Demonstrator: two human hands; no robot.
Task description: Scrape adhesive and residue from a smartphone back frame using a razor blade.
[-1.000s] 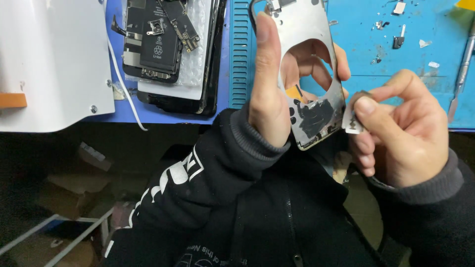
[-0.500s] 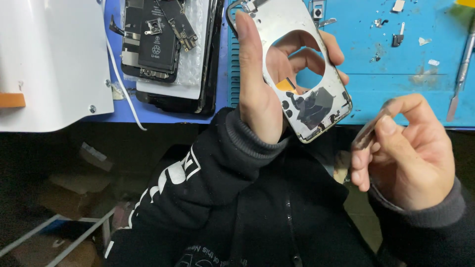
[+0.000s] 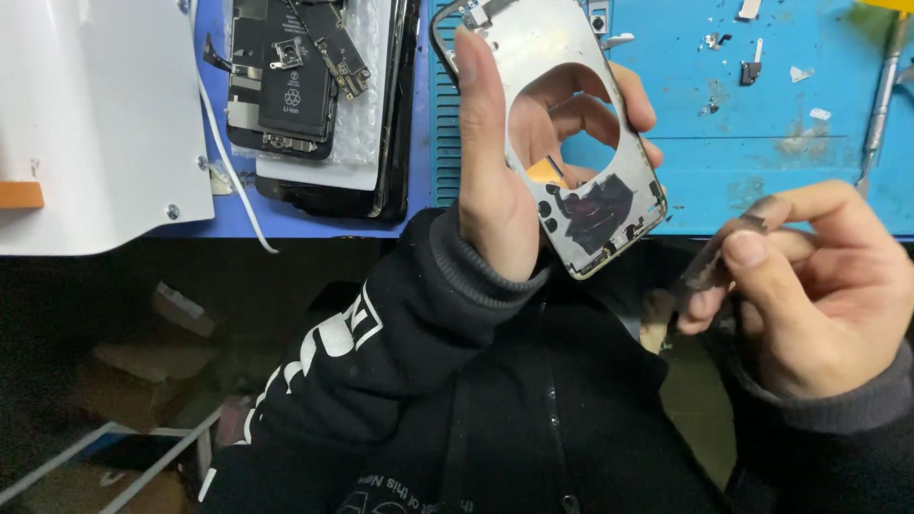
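My left hand (image 3: 495, 181) grips a bare silver phone frame (image 3: 590, 143) with a large round hole, through which my fingers show. The frame is upright and tilted, held over the near edge of the blue work mat (image 3: 762, 143). Dark glue patches cover its lower end. To the right and lower, my right hand (image 3: 819, 286) pinches a thin, dark translucent strip (image 3: 719, 252) between thumb and forefinger, apart from the frame.
A stack of opened phones with a black battery (image 3: 295, 86) lies at the top left beside a white panel (image 3: 86, 124) and a white cable (image 3: 233, 181). Small screws and parts (image 3: 752, 57) dot the mat. A metal tool (image 3: 881, 95) lies far right.
My right hand has pulled away from the frame's lower corner, down and to the right, taking the thin strip with it. My left hand has raised and straightened the frame slightly.
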